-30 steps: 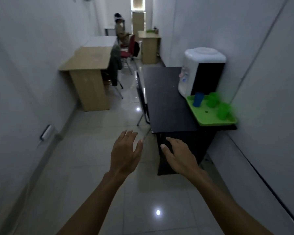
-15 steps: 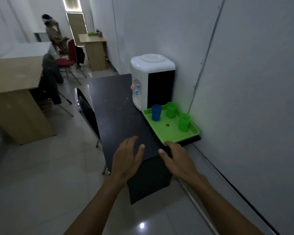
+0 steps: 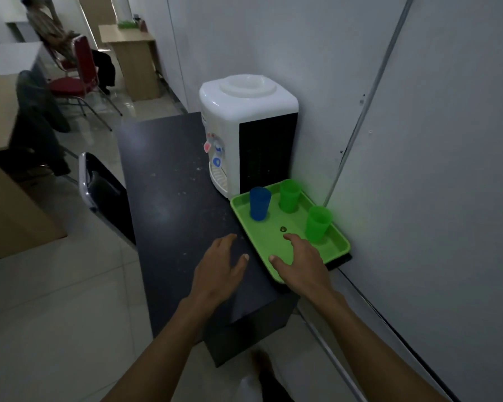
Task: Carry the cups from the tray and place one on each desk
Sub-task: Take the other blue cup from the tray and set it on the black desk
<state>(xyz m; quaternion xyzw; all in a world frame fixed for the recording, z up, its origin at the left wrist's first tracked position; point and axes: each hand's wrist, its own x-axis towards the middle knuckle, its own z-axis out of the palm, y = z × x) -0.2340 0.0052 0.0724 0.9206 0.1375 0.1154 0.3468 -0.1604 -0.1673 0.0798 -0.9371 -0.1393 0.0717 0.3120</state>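
A green tray (image 3: 276, 242) lies on the near right corner of a black desk (image 3: 172, 204). On it stand a blue cup (image 3: 259, 203) and two green cups, one at the back (image 3: 289, 196) and one at the right (image 3: 318, 224). My right hand (image 3: 301, 264) hovers over the tray's near end with fingers spread, just short of the right green cup, holding nothing. My left hand (image 3: 219, 269) is open above the black desk top, left of the tray.
A white water dispenser (image 3: 246, 134) stands behind the tray against the wall. A black chair (image 3: 103, 195) sits at the desk's left. A wooden desk (image 3: 0, 175) is at far left, another wooden desk (image 3: 131, 53) and a seated person (image 3: 45, 27) further back.
I have come closer to the black desk and turned right. Both hands have moved forward; my right hand is now over the tray, my left over the desk top.
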